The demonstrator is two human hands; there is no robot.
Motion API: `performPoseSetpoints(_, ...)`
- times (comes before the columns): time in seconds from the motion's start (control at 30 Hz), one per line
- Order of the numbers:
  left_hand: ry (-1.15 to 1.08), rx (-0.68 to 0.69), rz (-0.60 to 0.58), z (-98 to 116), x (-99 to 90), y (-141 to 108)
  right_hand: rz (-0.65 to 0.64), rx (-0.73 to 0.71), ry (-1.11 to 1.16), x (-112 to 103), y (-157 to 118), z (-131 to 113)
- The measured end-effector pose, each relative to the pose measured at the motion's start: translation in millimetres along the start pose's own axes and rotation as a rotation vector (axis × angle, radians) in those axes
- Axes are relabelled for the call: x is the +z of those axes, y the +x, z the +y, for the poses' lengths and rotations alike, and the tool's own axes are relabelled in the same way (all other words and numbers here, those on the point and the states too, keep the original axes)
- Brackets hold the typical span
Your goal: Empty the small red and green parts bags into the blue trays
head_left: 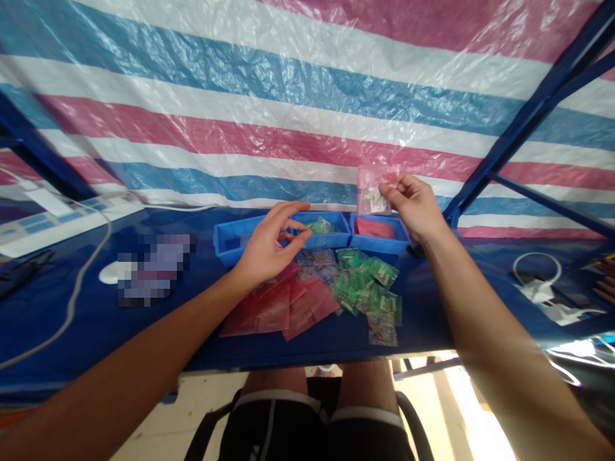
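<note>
My right hand (414,203) pinches a pink translucent bag (375,192) by its edge, held up above the right blue bin (384,244), where more pink bags lie. Over the left blue bin (230,242), my left hand (275,246) is held with thumb and fingers apart, holding nothing. The middle blue bin (331,240) contains green bags. In front of the bins, pink bags (310,306) lie on the left, small clear bags (318,259) in the middle, and several green bags (355,282) on the right. A clear bag (383,331) sits nearest the table's front.
The blue table (202,346) carries a white cable (72,307) and a blurred-out object (156,269) on the left. A white cable and plug (537,290) lie on the right. Striped sheeting hangs behind, beside blue metal posts (519,121). Part of another hand (608,282) shows at the right edge.
</note>
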State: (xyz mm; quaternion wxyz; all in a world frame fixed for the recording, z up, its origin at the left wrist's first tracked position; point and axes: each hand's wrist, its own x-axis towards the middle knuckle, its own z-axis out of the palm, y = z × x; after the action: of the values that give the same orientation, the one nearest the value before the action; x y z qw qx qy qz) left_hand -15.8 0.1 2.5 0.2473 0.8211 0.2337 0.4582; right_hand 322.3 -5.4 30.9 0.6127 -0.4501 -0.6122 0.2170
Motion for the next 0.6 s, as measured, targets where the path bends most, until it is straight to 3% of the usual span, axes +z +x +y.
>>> performPoseSetpoints(0.1,0.131,0.063,-0.053,3.1,-2.0,-2.2,0.028,-0.066,-0.208,-36.7,8.3,7.5)
performPoseSetpoints(0.2,0.218,0.170,-0.151,7.5,-1.3,-4.4,-0.027,-0.038,-0.377,-51.0,7.5,11.4)
performPoseSetpoints(0.43,0.314,0.230,-0.283,0.5,1.0,-4.5,-0.333,-0.066,-0.698,-29.1,-0.1,22.3)
performPoseSetpoints(0.6,0.358,0.253,-0.367,-6.3,1.1,-2.2,-0.387,-0.204,-0.789,-14.2,-0.4,35.2)
